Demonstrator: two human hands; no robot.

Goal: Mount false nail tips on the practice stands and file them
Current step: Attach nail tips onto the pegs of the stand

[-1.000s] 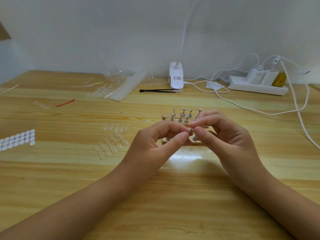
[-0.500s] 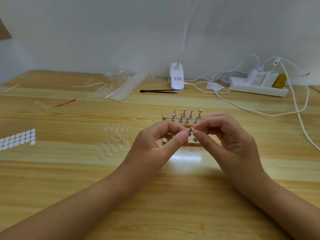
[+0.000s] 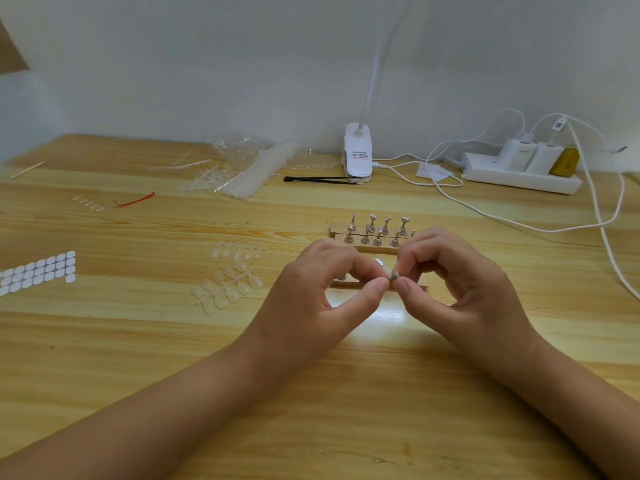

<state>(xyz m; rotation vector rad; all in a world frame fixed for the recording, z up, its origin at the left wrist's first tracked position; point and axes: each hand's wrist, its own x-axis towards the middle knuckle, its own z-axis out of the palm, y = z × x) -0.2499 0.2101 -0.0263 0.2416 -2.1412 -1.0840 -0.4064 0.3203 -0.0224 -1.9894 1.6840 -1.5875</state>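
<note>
Nail tip (image 3: 380, 262), clear and small, is being pinched by the left hand (image 3: 311, 296) against a metal stand (image 3: 393, 276), which the right hand (image 3: 460, 292) is pinching from 3 o'clock. Both are hovering over the table (image 3: 346, 410). More stands on wooden bars (image 3: 369, 248) are standing at 12 o'clock, loose tips (image 3: 228, 282) lying at 9 o'clock.

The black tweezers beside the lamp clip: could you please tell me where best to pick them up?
Pinch the tweezers from above, across both arms near their left end: they lie flat, and the right end is crowded by the lamp clip.
</note>
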